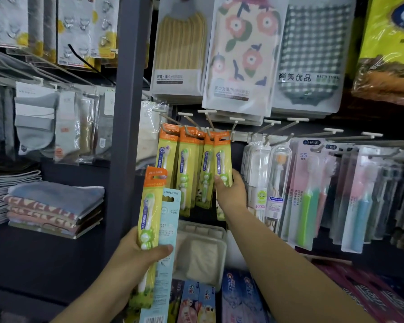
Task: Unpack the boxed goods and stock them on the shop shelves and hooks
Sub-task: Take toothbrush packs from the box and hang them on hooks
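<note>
Step in hand: hanging. Right hand (231,190) pinches a toothbrush pack (222,159) on its hook (233,127). Left hand (138,250) fingers grip spare packs (149,220). Next: thread another pack's hang-hole onto a hook.

- Right of right hand (231,190): clear toothbrush packs (258,180) just beside, crowding.
- Left of it: hung yellow packs (187,173), touching.
- Above left hand (135,250): open gap beside the grey post (124,127).

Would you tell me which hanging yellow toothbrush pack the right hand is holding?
The rightmost pack; the right hand pinches its lower end, while the others hang untouched to its left.
</note>
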A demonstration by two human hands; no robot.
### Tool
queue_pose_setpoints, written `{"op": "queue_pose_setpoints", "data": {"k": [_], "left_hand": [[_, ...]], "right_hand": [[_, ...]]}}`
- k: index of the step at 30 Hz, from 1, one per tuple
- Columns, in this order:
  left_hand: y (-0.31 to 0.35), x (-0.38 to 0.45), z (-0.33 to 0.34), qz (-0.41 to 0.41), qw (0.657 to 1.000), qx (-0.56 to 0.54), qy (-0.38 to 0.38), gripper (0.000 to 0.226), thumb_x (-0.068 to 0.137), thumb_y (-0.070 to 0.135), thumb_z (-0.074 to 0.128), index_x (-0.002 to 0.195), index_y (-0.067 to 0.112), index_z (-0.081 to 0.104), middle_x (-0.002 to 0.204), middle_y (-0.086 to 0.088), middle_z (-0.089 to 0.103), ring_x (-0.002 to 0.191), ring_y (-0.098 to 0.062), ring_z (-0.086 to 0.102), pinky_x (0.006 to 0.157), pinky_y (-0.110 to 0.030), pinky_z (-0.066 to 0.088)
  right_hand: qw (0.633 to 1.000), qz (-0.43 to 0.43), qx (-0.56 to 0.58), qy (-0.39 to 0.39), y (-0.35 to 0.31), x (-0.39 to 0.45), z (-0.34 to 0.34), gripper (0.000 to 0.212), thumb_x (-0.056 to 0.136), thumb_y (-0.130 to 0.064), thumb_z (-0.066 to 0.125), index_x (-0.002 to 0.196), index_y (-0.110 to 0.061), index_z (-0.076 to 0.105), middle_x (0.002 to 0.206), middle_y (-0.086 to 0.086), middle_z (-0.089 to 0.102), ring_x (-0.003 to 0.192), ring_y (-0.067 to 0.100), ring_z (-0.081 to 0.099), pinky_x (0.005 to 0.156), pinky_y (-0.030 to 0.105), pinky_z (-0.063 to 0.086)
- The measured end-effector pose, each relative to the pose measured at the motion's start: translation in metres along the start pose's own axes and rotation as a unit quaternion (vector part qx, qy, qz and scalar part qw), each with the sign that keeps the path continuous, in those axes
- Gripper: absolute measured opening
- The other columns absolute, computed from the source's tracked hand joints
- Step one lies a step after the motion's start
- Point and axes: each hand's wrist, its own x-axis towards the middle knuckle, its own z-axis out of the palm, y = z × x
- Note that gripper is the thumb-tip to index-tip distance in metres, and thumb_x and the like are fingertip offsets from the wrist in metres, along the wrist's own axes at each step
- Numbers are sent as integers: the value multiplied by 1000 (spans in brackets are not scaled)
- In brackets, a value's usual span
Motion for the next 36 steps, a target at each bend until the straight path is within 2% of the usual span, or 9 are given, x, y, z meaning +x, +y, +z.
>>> {"op": "queue_pose_setpoints", "data": {"k": [6, 11, 16, 22, 24, 27, 31, 34, 36], "left_hand": [[-3, 1, -6, -4, 1000, -3, 7, 37, 75, 0, 74, 105, 18, 61, 88, -2, 75, 84, -23, 72, 72, -38, 54], [-3, 3, -9, 1, 1000, 2, 3, 38, 75, -2, 74, 104, 20, 62, 88, 0, 75, 85, -22, 72, 74, -38, 54], [-5, 5, -8, 4, 1000, 5, 7, 38, 75, -2, 74, 103, 21, 62, 87, 2, 75, 84, -19, 71, 71, -35, 53], [-5, 7, -2, 9, 1000, 3, 1, 36, 78, 3, 74, 105, 23, 61, 91, 3, 75, 88, -19, 71, 80, -39, 55], [-7, 7, 0, 10, 1000, 1, 3, 35, 78, 3, 73, 105, 21, 62, 90, 3, 75, 86, -18, 71, 77, -37, 55], [-9, 10, 4, 12, 1000, -4, -3, 35, 78, 3, 73, 106, 21, 61, 90, 2, 75, 85, -18, 71, 73, -36, 56], [-8, 13, 12, 26, 1000, 0, -15, 35, 78, 3, 72, 108, 19, 61, 91, -2, 75, 83, -18, 72, 71, -34, 56], [-8, 14, 19, 38, 999, 7, -24, 38, 78, 7, 74, 110, 19, 60, 94, -2, 74, 86, -18, 72, 77, -37, 57], [-8, 14, 21, 48, 998, 3, -30, 38, 77, 8, 75, 110, 20, 60, 95, -1, 74, 87, -17, 71, 76, -35, 57]], "right_hand": [[999, 45, -7, 19, 1, 10, 12, 32, 98, -28, 49, 127, -13, 47, 98, -2, 53, 94, 21, 55, 77, 25, 36], [994, 100, -16, 32, 3, 18, 12, 50, 101, -34, 42, 144, -14, 28, 135, 11, 48, 122, 32, 47, 90, 33, 37], [982, 171, -75, 22, 23, 26, 14, 48, 99, -39, 40, 135, -7, 36, 126, 15, 53, 115, 34, 54, 93, 39, 45], [949, 284, -115, -79, 53, 2, 12, 61, 98, -43, 38, 143, -3, 31, 138, 16, 45, 124, 34, 45, 103, 37, 38], [942, 267, -140, -148, 55, -23, 9, 56, 98, -44, 42, 138, -4, 42, 131, 14, 51, 119, 31, 51, 99, 37, 42], [955, 161, -108, -223, 44, -62, 3, 30, 96, -45, 47, 105, -21, 62, 110, 3, 64, 102, 19, 61, 94, 38, 49], [948, 65, -1, -312, 20, -89, -5, 20, 94, -37, 55, 95, -22, 68, 91, -5, 71, 84, 7, 65, 78, 26, 54], [943, 22, 20, -331, 15, -94, -8, 2, 89, -22, 65, 87, -21, 66, 80, -11, 69, 72, -5, 64, 64, 12, 48], [948, 9, 8, -318, 17, -94, -8, 8, 89, -14, 65, 82, -19, 63, 79, -7, 68, 69, -4, 63, 63, 12, 47]]}}
